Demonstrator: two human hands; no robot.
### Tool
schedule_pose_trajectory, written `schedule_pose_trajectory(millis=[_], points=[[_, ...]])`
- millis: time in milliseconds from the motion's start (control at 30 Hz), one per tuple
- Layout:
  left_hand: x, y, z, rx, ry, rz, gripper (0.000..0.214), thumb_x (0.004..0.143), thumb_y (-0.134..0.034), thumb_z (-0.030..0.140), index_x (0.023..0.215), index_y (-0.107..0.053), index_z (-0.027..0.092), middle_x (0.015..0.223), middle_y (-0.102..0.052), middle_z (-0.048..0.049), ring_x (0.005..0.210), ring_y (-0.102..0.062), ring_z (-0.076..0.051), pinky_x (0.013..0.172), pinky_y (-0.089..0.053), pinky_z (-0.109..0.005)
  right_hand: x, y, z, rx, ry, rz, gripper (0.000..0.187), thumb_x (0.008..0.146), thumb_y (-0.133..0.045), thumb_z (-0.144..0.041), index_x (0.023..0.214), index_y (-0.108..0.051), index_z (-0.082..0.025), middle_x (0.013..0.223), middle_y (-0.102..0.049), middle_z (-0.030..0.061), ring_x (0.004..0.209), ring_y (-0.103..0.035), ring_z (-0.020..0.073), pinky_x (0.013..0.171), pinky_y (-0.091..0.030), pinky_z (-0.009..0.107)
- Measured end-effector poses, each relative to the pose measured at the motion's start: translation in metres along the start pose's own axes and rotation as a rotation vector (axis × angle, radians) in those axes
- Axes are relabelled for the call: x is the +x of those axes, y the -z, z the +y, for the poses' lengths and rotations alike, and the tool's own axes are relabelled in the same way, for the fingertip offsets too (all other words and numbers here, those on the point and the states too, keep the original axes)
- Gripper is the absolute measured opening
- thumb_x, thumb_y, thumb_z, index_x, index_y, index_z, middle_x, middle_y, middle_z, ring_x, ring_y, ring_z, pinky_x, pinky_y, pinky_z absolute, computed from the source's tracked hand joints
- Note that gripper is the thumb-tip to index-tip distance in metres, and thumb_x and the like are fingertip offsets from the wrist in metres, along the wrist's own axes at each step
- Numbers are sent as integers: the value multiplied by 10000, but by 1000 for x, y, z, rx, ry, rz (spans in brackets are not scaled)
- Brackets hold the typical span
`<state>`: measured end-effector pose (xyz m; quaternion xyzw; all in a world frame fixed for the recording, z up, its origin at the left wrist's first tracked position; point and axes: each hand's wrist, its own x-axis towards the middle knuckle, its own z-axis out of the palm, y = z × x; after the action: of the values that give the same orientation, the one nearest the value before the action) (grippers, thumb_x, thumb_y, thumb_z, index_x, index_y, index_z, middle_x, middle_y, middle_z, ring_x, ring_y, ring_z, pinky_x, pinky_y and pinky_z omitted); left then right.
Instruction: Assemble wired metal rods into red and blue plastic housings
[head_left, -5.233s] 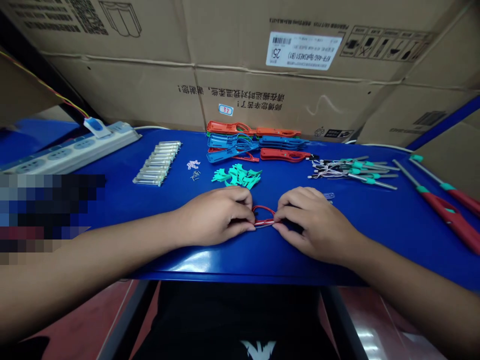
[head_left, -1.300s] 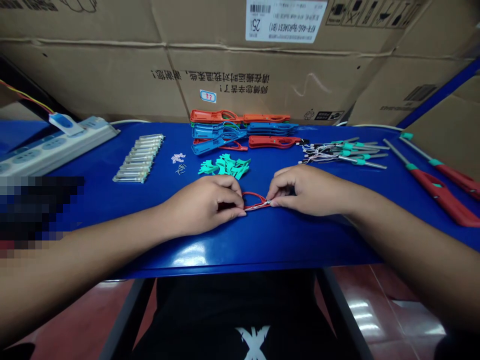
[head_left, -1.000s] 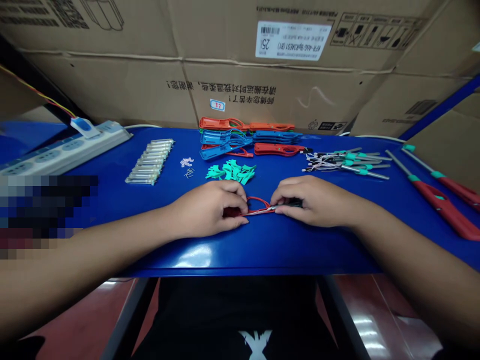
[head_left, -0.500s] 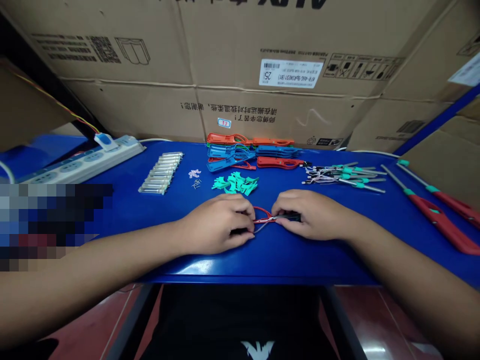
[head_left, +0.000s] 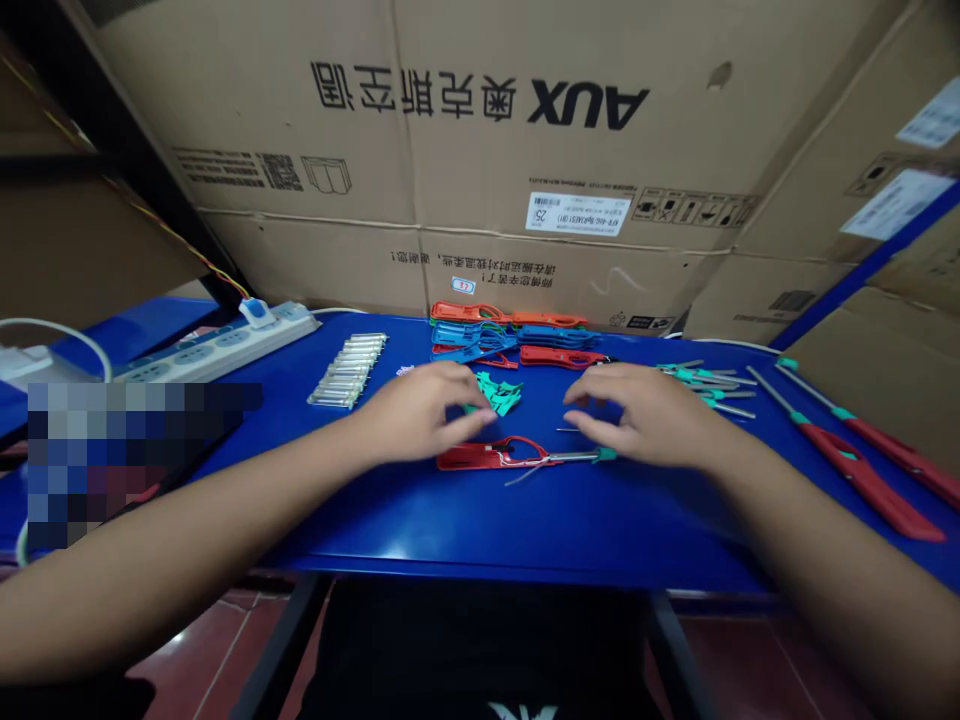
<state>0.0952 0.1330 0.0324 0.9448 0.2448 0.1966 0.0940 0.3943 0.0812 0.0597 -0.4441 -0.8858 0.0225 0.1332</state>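
Two hands hover, the left hand point(head_left: 416, 415) and right hand point(head_left: 645, 418) with fingers released, just above a red lighter point(head_left: 472, 458) on the blue table point(head_left: 525, 530); its loose wire point(head_left: 521, 477) could snag a fingertip, dragging the lighter askew.

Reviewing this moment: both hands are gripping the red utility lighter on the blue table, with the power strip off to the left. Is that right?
Not quite. The head view shows the left hand and right hand held apart, just clear of the red utility lighter, not gripping it. The lighter does lie on the blue table, with the power strip off to the left.
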Motion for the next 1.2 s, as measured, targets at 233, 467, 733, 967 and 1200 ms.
schedule_pose_trajectory(millis=[233,467,733,967,1200], points=[[-2,24,-47,309,345,12,208,887,-577,296,911,-756,194,897,-699,-73,782,-625,-190,720,-468,-308,29,0,11,-82,-80,143,267,947,-524,-275,1084,-735,-185,1047,-726,94,945,-667,228,824,-507,353],[-2,5,-34,298,362,-195,215,820,-616,309,955,-747,204,980,-718,-80,857,-650,-227,746,-481,-330,27,-38,5,-47,-43,-47,372,960,-530,-323,1283,-652,-187,1229,-688,106,1128,-631,272,957,-505,431],[0,-1,-36,272,417,-165,227,801,-638,399,859,-738,204,873,-718,-69,771,-628,-207,699,-459,-312,23,-35,19,-40,-102,-13,383,960,-538,-327,1303,-646,-194,1255,-668,124,1107,-628,272,954,-510,441],[3,-9,-33,224,375,-171,202,832,-640,389,796,-722,207,814,-718,-57,740,-620,-202,688,-430,-312,47,-58,9,-133,-6,-77,419,976,-492,-243,1380,-595,-207,1357,-617,112,1176,-557,294,994,-477,480],[5,-4,-30,261,383,-166,263,860,-628,431,807,-728,193,857,-729,-73,786,-639,-218,699,-448,-323,56,-60,16,-118,-114,-38,181,924,-595,-272,965,-745,-179,1042,-734,101,1014,-628,260,898,-487,394]])
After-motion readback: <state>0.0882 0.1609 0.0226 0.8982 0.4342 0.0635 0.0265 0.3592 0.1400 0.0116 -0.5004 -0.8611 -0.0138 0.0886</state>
